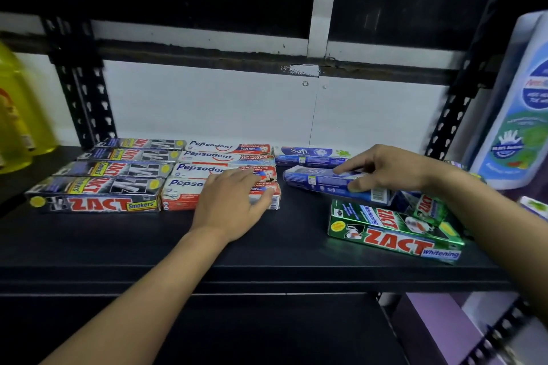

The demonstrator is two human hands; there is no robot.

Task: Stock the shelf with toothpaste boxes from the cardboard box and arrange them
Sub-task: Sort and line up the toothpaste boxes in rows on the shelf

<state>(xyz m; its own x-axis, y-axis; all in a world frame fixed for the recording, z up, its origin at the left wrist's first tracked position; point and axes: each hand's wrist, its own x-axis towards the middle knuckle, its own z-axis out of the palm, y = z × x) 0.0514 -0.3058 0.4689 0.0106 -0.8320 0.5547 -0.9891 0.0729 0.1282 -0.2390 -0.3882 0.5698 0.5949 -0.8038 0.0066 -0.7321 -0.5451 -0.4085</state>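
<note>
On the black shelf (267,246) lie rows of toothpaste boxes. Several black Zact Smokers boxes (98,201) fill the left column. Beside them sit several white-and-red Pepsodent boxes (207,157). My left hand (234,204) rests flat on the front Pepsodent box (178,197), fingers spread. A blue Safi box (311,154) lies at the back. My right hand (385,169) grips a second blue Safi box (320,182), held slightly tilted above the shelf. A green Zact Whitening box (394,234) lies askew at the right front, with more green boxes (427,206) behind it.
Yellow bottles (17,115) stand at the far left. A large white-and-blue bottle (522,115) stands at the right edge. Black perforated uprights (86,92) frame the white back wall. A lower shelf (237,329) is dark. The cardboard box is out of view.
</note>
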